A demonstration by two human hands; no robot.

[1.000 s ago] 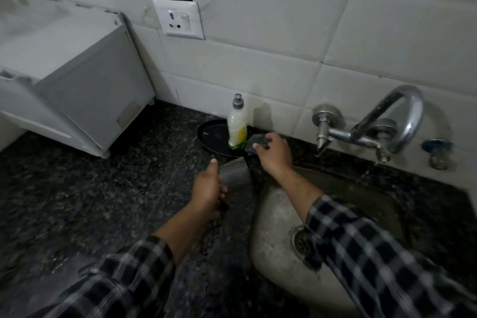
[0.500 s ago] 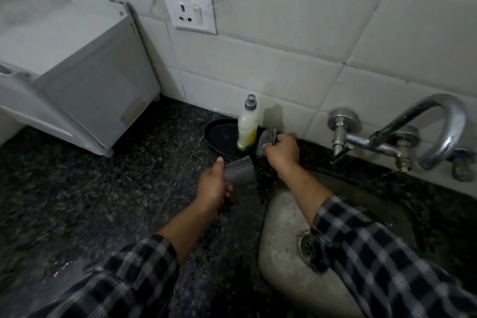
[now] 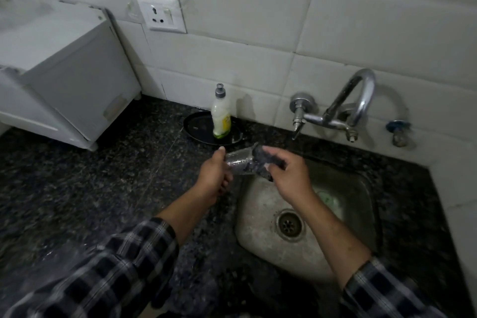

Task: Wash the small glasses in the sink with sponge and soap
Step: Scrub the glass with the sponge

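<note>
We've got the small glass point(image 3: 238, 161) sideways in our left grip point(image 3: 215, 178) over the sink's point(image 3: 258, 214) left rim, with our right grip point(image 3: 291, 178) holding the dark sponge point(image 3: 263, 159) at its mouth. The soap bottle point(image 3: 221, 119) sits in the black tray point(image 3: 196, 126); the sponge was up beside it a moment ago.

home kitchen, steel sink point(image 3: 361, 188) in granite counter point(image 3: 90, 188), wall tap point(image 3: 343, 111), dish soap bottle point(image 3: 221, 116), tiled wall point(image 3: 258, 33)
</note>
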